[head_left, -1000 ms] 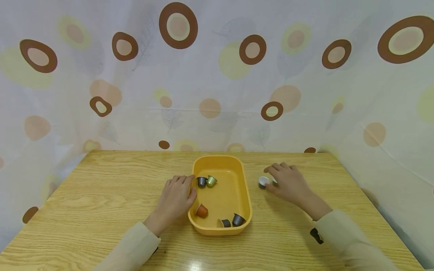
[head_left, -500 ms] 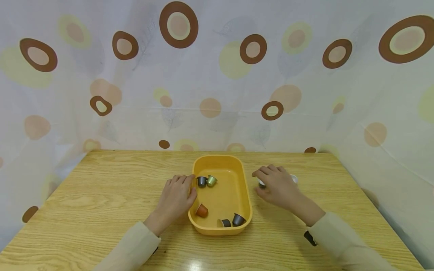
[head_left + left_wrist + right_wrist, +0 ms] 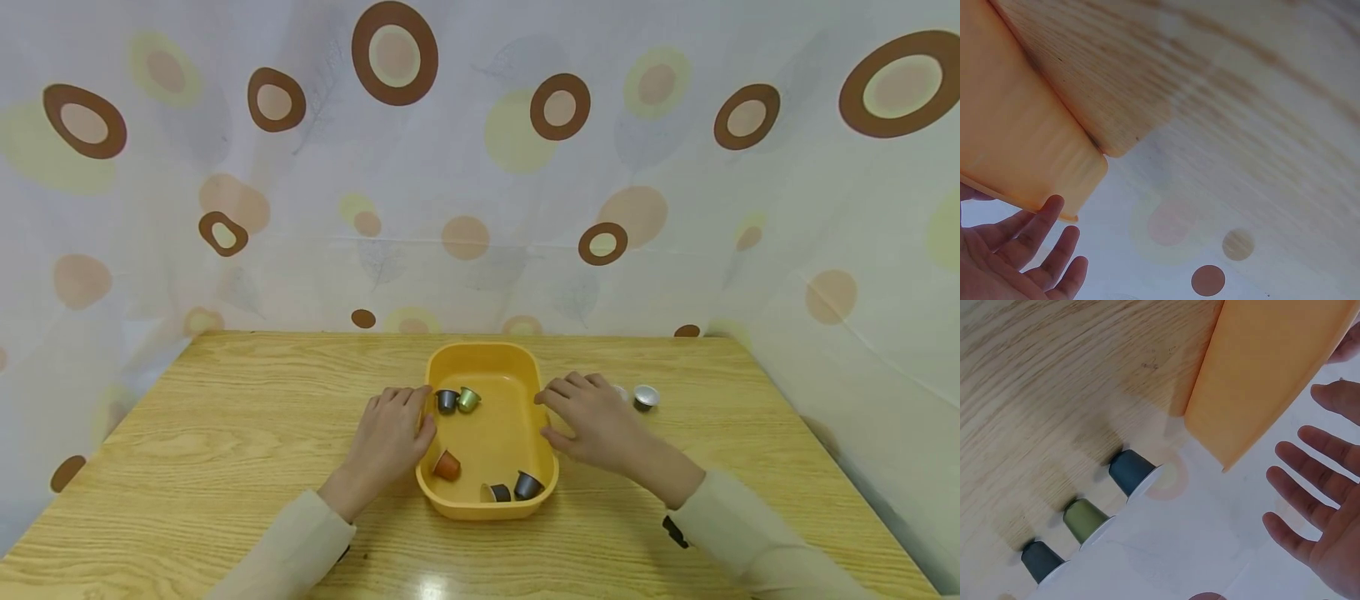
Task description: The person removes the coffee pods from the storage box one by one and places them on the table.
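Note:
A yellow plastic tray [image 3: 495,512] stands on the wooden table, holding several coffee capsules. Inside are a dark capsule [image 3: 447,402] beside a light green capsule [image 3: 468,401], an orange capsule [image 3: 447,466], and two dark ones near the front. My left hand [image 3: 386,442] rests at the left rim, its index fingertip overlapping the outer wall in the left wrist view. My right hand [image 3: 596,425] hovers at the right rim with spread fingers and holds nothing. Right of the tray, the right wrist view shows a green capsule [image 3: 1087,520] standing between two dark capsules, white lids up.
The wooden table [image 3: 247,433] extends to both sides of the tray. A patterned cloth [image 3: 480,183] hangs behind the table and along its sides.
My right hand has moved left from above the loose capsules to the tray's right rim, uncovering a dark capsule. The left hand and tray have stayed in place.

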A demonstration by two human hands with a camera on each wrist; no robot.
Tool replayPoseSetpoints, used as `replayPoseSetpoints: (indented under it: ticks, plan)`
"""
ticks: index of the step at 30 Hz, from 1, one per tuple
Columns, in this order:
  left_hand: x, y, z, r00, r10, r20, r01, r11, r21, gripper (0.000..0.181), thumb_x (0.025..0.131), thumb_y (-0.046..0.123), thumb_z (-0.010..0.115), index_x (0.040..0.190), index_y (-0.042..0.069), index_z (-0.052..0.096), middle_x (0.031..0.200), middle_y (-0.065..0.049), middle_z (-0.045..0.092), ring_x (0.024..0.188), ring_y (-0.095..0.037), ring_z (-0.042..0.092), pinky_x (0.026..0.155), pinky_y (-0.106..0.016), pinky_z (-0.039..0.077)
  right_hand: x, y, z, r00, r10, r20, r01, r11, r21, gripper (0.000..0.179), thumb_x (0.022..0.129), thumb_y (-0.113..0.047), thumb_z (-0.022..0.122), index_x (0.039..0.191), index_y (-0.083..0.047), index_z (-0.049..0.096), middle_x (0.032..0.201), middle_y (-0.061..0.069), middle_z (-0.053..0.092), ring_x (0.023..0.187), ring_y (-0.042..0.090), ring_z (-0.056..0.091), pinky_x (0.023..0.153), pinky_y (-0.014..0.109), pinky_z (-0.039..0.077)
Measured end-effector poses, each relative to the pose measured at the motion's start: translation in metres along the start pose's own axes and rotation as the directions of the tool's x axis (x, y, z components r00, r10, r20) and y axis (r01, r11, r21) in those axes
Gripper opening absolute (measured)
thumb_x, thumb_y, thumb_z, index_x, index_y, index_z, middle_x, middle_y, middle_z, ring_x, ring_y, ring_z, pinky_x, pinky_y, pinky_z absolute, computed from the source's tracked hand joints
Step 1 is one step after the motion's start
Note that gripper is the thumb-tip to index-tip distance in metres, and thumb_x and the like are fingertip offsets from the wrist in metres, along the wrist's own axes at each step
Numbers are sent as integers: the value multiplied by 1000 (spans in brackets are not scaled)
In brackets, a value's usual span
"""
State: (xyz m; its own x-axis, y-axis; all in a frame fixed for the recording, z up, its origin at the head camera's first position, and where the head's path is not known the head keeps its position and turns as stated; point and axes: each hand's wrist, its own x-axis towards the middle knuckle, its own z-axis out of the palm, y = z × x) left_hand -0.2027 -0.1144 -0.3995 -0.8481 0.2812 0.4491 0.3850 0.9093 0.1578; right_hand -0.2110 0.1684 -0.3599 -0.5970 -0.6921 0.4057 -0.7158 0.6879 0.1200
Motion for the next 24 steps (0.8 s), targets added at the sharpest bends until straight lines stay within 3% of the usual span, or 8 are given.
replayPoseSetpoints:
  ticks: [6, 12, 19, 24]
  plan:
    - [0, 0, 0, 1000, -7, 5, 7, 1000, -5, 35, 86, 22, 57, 118, 8, 59, 108, -9, 65, 100, -27, 58, 85, -44, 46, 2, -5, 3, 998, -57, 19, 57, 998, 38, 30, 77, -30, 70, 102, -15, 63, 98, -3, 62, 93, 18, 55, 79, 38, 45]
    - [0, 0, 1, 1000, -11, 10, 11, 1000, -3, 36, 86, 22, 57, 119, 8, 59, 108, -8, 65, 101, -27, 57, 87, -43, 45, 4, -9, 4, 992, -90, 90, 87, 996, 36, 32, 79, -33, 68, 105, -15, 62, 100, -3, 62, 95, 17, 55, 81, 39, 44]
    - [0, -1, 1, 1000, -9, 7, 9, 1000, 3, 35, 87, 23, 56, 119, 8, 59, 107, -8, 65, 100, -27, 58, 86, -43, 46, 7, -15, 4, 980, -156, 127, 154, 988, 19, 34, 77, -37, 69, 103, -17, 61, 99, -4, 62, 92, 16, 55, 82, 36, 43]
    - [0, -1, 1, 1000, -6, 10, 6, 1000, 5, 36, 87, 23, 56, 119, 8, 59, 108, -8, 65, 100, -27, 57, 86, -43, 46, 7, -18, 4, 967, -169, 189, 160, 985, 63, 31, 79, -39, 67, 102, -19, 62, 99, -6, 61, 92, 15, 54, 83, 37, 42]
